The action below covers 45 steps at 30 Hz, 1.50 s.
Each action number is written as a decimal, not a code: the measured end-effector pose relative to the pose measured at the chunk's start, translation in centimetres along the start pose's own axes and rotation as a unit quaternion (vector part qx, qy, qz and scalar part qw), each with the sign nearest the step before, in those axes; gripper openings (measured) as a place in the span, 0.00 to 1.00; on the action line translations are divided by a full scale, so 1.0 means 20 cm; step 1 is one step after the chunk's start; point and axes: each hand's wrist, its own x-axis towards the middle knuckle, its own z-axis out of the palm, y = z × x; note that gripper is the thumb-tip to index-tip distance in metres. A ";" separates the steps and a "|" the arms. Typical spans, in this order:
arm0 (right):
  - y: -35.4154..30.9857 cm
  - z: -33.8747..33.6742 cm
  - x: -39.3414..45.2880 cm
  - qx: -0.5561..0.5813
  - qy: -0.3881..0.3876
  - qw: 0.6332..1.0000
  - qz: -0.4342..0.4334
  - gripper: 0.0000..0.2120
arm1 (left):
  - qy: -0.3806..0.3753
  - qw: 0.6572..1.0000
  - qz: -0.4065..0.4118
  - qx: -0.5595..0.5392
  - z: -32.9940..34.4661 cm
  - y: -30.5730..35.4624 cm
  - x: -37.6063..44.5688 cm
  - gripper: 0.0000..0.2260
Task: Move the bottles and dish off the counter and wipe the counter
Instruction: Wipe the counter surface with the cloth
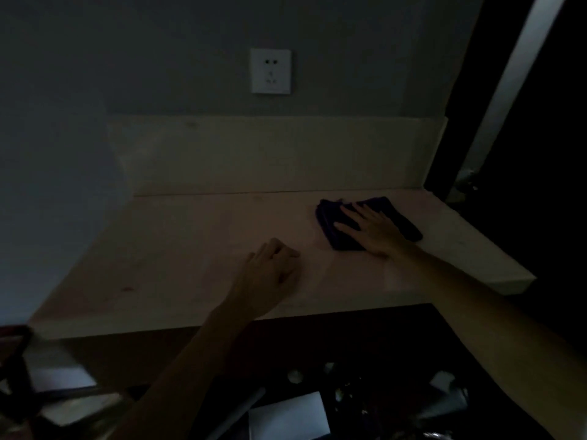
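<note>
The scene is very dim. A pale counter [178, 249] runs under a low backsplash. Near its back right corner lies a dark blue cloth [330, 217]. My right hand [371, 228] is pressed flat on that cloth, fingers spread and pointing left. My left hand [273, 268] rests on the counter's middle, fingers curled under and holding nothing. No bottles or dish stand on the counter.
A white wall socket [271, 71] sits above the backsplash [254, 154]. The counter ends at a right edge [495, 265] beside a dark opening. Below the front edge lie dim items on the floor, among them a white sheet [289, 414]. A dark frame [16, 369] stands lower left.
</note>
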 end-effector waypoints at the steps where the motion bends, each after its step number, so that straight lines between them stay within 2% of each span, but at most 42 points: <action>1: 0.11 -0.02 -0.04 0.008 0.002 1.000 0.018 0.52 | -0.009 1.000 0.002 -0.002 0.05 0.09 0.05 0.20; 4: 0.41 -0.08 -0.17 0.011 0.010 0.998 0.055 0.50 | -0.025 1.000 0.004 0.010 0.16 0.29 0.14 0.21; 6: 0.56 -0.10 -0.25 0.012 0.012 0.997 0.070 0.52 | -0.019 1.000 0.004 0.023 0.19 0.34 0.16 0.20; 8: 0.64 -0.11 -0.33 0.018 0.016 0.997 0.075 0.49 | -0.013 1.000 0.004 0.026 0.19 0.34 0.15 0.20; 12: 0.68 -0.08 -0.48 -0.004 0.019 0.997 0.069 0.46 | -0.012 0.999 0.008 0.046 0.19 0.34 0.15 0.20; 16: 0.69 -0.02 -0.65 -0.024 0.009 0.997 0.074 0.38 | -0.024 0.996 0.001 0.085 0.20 0.36 0.16 0.22; 19: 0.67 -0.02 -0.69 -0.033 0.013 0.997 0.069 0.37 | -0.021 0.994 0.005 0.108 0.19 0.36 0.16 0.24; 23: 0.69 -0.06 -0.58 -0.045 -0.020 0.998 0.050 0.45 | -0.028 0.988 0.023 0.150 0.19 0.37 0.20 0.23; 27: 0.73 -0.11 -0.33 -0.031 -0.025 0.998 0.049 0.43 | 0.015 0.985 0.028 0.167 0.22 0.39 0.19 0.18; 30: 0.79 -0.12 -0.05 -0.039 -0.035 0.998 0.035 0.57 | 0.015 0.986 0.030 0.166 0.23 0.39 0.19 0.16; 32: 0.83 -0.13 0.14 -0.049 -0.039 0.998 0.025 0.61 | 0.017 0.984 0.027 0.177 0.22 0.39 0.20 0.16; 35: 0.83 -0.16 0.30 -0.046 -0.034 0.998 0.022 0.55 | 0.021 0.984 0.020 0.176 0.22 0.38 0.20 0.17; 38: 0.84 -0.16 0.37 -0.046 -0.040 0.998 0.015 0.58 | 0.013 0.985 0.007 0.173 0.21 0.39 0.20 0.17; 39: 0.84 -0.17 0.37 -0.042 -0.042 0.998 0.015 0.57 | 0.009 0.985 0.004 0.172 0.21 0.39 0.20 0.18; 42: 0.82 -0.17 0.28 -0.022 -0.026 0.999 0.024 0.45 | -0.001 0.986 -0.002 0.169 0.20 0.39 0.20 0.20; 45: 0.81 -0.16 0.12 -0.021 -0.023 0.999 0.012 0.44 | -0.003 0.989 -0.008 0.148 0.20 0.39 0.20 0.20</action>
